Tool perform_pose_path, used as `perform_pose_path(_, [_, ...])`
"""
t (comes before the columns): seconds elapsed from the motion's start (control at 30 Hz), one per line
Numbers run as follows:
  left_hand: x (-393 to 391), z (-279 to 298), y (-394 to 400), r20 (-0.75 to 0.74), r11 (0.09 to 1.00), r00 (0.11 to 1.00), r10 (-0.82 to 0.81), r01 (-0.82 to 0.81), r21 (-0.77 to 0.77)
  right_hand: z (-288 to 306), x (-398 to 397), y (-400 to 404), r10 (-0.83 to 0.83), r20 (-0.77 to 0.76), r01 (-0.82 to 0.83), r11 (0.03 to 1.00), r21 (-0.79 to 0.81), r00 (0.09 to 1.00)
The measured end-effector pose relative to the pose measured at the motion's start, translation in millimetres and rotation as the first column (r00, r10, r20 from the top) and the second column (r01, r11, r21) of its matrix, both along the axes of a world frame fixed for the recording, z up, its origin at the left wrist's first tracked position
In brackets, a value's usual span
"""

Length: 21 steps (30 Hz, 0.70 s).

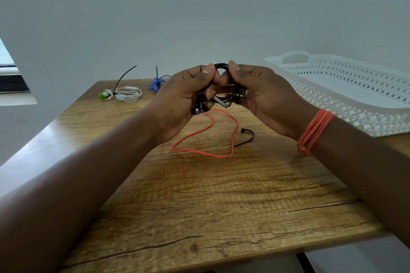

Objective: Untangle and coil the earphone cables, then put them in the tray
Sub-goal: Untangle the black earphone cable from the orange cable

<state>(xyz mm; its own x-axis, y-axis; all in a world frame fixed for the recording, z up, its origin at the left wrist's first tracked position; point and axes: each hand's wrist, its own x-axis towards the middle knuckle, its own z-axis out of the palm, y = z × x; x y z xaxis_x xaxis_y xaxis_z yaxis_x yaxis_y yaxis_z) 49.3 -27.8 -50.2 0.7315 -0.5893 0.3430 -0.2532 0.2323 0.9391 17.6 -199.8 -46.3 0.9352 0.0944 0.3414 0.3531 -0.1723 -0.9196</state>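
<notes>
Both hands, left hand [184, 95] and right hand [264, 93], raised together, pinch the black earphone coil [224, 82].

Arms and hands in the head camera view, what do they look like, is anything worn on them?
Both forearms are bare, with no sleeves in view. The right wrist wears several thin orange bands. The left hand and right hand show no gloves; short nails show on both thumbs.

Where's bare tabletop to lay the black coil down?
Free: near half of the wooden table, between the forearms, below the orange cable loop. Also the white lattice tray floor. Crowded: far-left edge with the tied white earphones and blue cable bundle; centre under both hands.
</notes>
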Motion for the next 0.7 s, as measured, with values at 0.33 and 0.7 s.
perform_pose_path(0.33, [0.7, -1.8, 1.1, 0.026, 0.996, 0.996, 0.084, -0.085, 0.034, 5.8, -6.6, -1.5, -0.204, 0.201, 0.271, 0.871, -0.41, 0.958])
perform_pose_path(0.7, [1.0, -2.9, -0.6, 0.055, 0.985, 0.985, 0.166, -0.169, 0.034, 1.4, -6.2, 0.2, -0.149, 0.041, 0.155, 0.95, -0.27, 0.988])
